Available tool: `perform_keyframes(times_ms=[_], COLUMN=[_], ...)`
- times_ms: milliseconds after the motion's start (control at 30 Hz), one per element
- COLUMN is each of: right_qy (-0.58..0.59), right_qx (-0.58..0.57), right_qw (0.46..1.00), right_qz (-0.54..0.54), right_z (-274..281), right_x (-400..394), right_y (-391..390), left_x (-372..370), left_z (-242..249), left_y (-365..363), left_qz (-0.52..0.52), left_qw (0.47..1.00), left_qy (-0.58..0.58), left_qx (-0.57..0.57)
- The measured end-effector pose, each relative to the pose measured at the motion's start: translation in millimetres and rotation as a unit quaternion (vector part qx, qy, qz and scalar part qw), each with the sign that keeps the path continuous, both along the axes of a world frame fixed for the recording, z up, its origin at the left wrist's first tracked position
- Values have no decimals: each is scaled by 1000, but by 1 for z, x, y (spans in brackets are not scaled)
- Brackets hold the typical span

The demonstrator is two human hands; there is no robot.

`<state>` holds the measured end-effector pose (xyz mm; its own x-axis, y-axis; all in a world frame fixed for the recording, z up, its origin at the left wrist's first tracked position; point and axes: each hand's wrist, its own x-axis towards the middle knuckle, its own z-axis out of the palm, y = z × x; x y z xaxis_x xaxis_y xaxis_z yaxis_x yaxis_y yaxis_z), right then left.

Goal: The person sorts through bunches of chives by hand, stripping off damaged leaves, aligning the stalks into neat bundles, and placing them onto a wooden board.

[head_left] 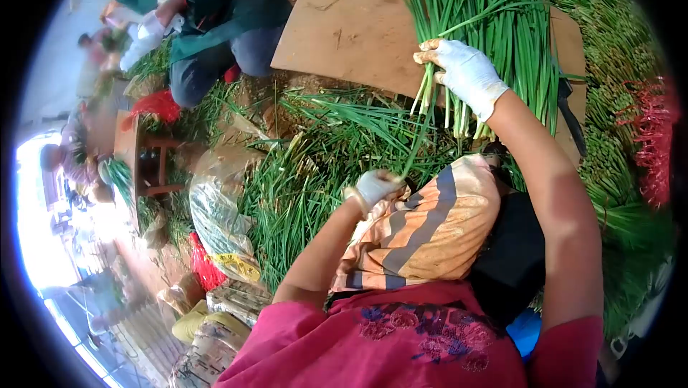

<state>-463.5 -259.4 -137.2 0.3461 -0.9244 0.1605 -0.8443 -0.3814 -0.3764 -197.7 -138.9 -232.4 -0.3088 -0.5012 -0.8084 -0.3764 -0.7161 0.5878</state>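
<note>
My right hand (469, 76), in a white glove with bare fingertips, grips the stalks of a bunch of long green chives (494, 22). The pale stalk ends hang over the near edge of a brown board (351, 22). Lower down, near my lap, my left hand (376, 187) is closed in a similar glove. A thin green chive leaf (416, 150) runs up from its fingertips towards the bunch. An orange and grey striped cloth (430, 223) covers my leg just beside it.
Loose leaves (294, 202) are heaped below the board. A dark knife-like tool (570, 116) lies at the board's right edge. Bundled green stalks (616, 101) and red ties (652, 144) are at the right. Another person (208, 15) sits at the upper left, near a wooden stool (154, 166).
</note>
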Motion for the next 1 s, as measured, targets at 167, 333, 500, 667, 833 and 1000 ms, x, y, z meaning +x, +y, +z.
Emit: perform_keyframes(times_ms=[167, 333, 500, 667, 833, 1000], right_qy=[17, 14, 86, 46, -55, -9], right_qx=[-53, -16, -115, -166, -18, 26], right_qw=[998, 999, 989, 980, 998, 996], right_qz=[10, 45, 33, 95, 11, -81], right_z=[-6, 1, 37, 94, 95, 91], right_x=[2, 9, 41, 31, 34, 22], right_y=[0, 0, 10, 46, 122, 176], left_x=[191, 272, 253, 334, 253, 164], left_z=[-53, -25, 35, -57, -84, -92], left_y=[75, 102, 92, 147, 166, 135], left_qz=[-73, 440, 377, 397, 336, 43], left_qw=[963, 880, 867, 870, 929, 945], left_qy=[-257, 3, 135, -86, -64, -236], left_qx=[-35, -178, -298, -278, -146, -221])
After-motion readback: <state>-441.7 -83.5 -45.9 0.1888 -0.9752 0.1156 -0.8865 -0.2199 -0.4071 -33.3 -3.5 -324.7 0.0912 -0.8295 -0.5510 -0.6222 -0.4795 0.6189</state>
